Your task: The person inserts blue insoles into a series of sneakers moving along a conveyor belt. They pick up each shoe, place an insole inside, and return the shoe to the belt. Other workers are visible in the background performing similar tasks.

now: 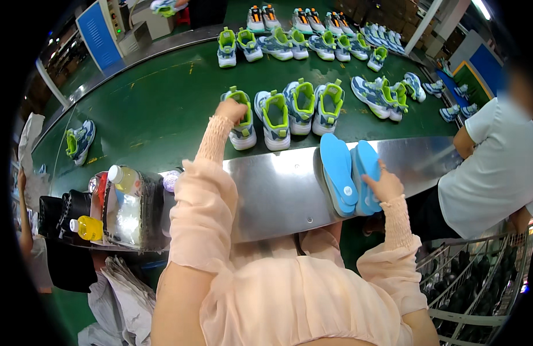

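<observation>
**Hands at the belt: one on a shoe, one on the insoles**

A wide green belt curves across the room, carrying sneakers in loose rows. Along its near edge runs a shiny steel ledge, curved like the belt. Beyond the far edge stand a blue machine and stacked boxes; more shoes trail off toward the upper right.

The left hand reaches over the ledge onto the belt and rests on the collar of the first shoe in a near row of four grey-blue sneakers with lime linings. Its fingers curl on the shoe's opening; whether it grips cannot be told. The right hand lies on a stack of blue insoles that sits on the ledge, fingers spread flat and open on the top pair.

A lone shoe sits far left on the belt, with bare green between it and the row. Bottles and dark bags crowd the ledge's left end. At right a person in a white shirt stands close to the ledge's end, above a wire basket. The middle of the ledge is bare steel.
</observation>
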Demonstrator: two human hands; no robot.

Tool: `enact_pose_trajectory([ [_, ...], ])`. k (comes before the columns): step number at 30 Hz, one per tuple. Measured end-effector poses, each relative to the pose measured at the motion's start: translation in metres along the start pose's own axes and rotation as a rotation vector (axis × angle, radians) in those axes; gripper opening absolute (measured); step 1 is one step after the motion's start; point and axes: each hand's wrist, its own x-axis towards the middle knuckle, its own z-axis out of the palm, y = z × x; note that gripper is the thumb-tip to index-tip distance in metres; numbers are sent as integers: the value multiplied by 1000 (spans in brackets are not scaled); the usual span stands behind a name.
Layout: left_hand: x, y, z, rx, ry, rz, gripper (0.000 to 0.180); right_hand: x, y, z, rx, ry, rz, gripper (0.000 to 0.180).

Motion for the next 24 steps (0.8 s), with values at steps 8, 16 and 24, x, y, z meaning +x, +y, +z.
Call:
enact_pose_trajectory([
  [8,-205,-31,-83,-138,789,304,18,51,-110,-64,864,-505,-595,35],
  [16,-307,-137,-137,548,911,-97,21,153,-265,-45,-171,-416,-711,26],
  [24,-321,-157,-154,500,707,-153,31,158,-321,50,-229,-280,-531,37],
])
